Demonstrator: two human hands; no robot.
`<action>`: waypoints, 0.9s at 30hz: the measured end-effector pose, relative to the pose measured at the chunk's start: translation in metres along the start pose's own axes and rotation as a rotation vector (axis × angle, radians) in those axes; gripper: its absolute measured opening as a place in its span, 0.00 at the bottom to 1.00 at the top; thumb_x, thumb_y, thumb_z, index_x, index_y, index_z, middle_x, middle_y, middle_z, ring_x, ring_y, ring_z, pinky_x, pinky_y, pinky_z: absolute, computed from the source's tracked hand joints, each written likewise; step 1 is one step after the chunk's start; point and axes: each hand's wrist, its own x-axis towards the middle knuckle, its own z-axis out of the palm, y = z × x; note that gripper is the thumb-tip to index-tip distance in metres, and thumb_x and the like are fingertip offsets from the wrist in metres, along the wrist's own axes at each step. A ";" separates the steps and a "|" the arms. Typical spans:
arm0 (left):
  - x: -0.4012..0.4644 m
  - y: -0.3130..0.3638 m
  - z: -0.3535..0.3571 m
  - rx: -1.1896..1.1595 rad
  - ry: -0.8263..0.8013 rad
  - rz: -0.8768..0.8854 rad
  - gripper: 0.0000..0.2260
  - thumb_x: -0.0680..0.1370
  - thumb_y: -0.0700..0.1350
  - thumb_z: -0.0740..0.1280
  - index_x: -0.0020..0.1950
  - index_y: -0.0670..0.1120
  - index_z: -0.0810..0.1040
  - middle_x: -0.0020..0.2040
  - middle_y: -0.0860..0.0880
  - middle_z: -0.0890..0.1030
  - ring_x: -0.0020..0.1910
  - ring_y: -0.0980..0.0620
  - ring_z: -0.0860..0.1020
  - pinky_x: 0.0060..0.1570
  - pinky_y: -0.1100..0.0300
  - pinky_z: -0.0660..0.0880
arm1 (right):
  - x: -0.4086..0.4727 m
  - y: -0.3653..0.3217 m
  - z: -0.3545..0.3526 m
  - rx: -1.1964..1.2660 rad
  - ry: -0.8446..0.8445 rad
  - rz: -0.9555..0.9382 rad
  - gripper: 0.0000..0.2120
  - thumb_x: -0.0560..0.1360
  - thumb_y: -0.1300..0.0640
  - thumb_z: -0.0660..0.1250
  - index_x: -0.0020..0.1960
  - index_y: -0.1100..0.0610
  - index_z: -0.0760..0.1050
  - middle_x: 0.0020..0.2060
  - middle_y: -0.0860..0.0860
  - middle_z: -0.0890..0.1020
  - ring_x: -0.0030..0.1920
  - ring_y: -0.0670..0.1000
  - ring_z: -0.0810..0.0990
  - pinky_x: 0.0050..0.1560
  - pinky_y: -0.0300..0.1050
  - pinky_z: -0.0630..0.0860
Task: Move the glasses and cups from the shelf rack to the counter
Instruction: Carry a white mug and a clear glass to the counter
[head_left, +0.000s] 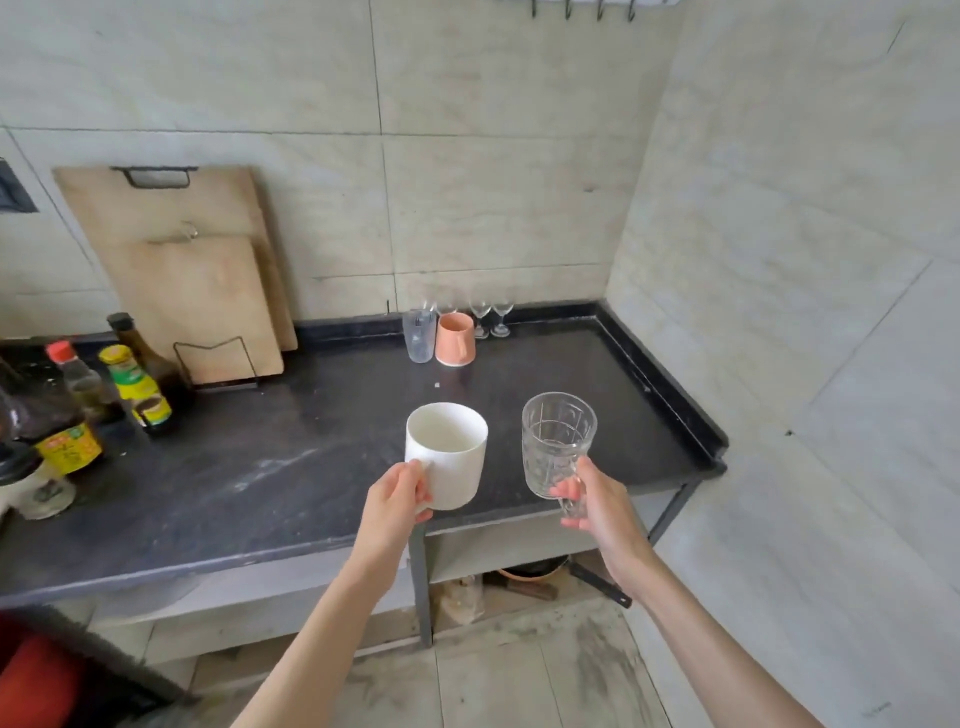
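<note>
From the head camera, your left hand (397, 493) was closed around the handle side of a white mug (448, 453), fingers curled at its lower left, and you held the mug upright with its mouth open toward the camera, over the near part of the dark worktop (260, 467). Your right hand (592, 501) was wrapped around the base of a patterned clear glass (557, 443), thumb and fingers pinching the bottom, and the glass stood upright just to the right of the mug, the two not touching. Whether either one rested on the worktop or hung above it could not be told. Well beyond both hands, near the back wall, a clear tumbler (419, 335) stood just beside an upside-down peach mug (455, 339), and to the right of those were two stemmed wine glasses (491, 317). Far to the left of your left hand stood a group of sauce bottles (78, 410), and behind them two wooden cutting boards (192, 270) leaned against the tiled wall. Below your right hand, under the worktop, a dark pan (540, 571) sat on a lower level.
</note>
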 end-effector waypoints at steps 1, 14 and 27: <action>0.016 -0.001 0.007 0.011 -0.017 -0.011 0.13 0.80 0.46 0.57 0.38 0.41 0.71 0.44 0.48 0.77 0.46 0.52 0.76 0.43 0.59 0.76 | 0.017 -0.001 -0.002 -0.008 0.004 0.010 0.22 0.80 0.47 0.52 0.41 0.62 0.73 0.49 0.54 0.81 0.55 0.51 0.77 0.52 0.51 0.77; 0.229 -0.024 0.123 0.026 0.073 -0.316 0.13 0.75 0.43 0.60 0.29 0.48 0.71 0.40 0.50 0.78 0.43 0.51 0.74 0.42 0.61 0.69 | 0.272 -0.015 -0.024 -0.023 -0.114 0.163 0.19 0.79 0.53 0.53 0.40 0.66 0.71 0.56 0.58 0.77 0.58 0.54 0.74 0.60 0.56 0.75; 0.357 -0.043 0.211 0.054 -0.011 -0.381 0.10 0.78 0.43 0.58 0.44 0.40 0.76 0.50 0.45 0.77 0.56 0.46 0.72 0.63 0.50 0.66 | 0.468 0.002 -0.017 -0.200 -0.266 0.362 0.12 0.77 0.55 0.54 0.40 0.58 0.72 0.46 0.51 0.74 0.48 0.50 0.74 0.49 0.43 0.69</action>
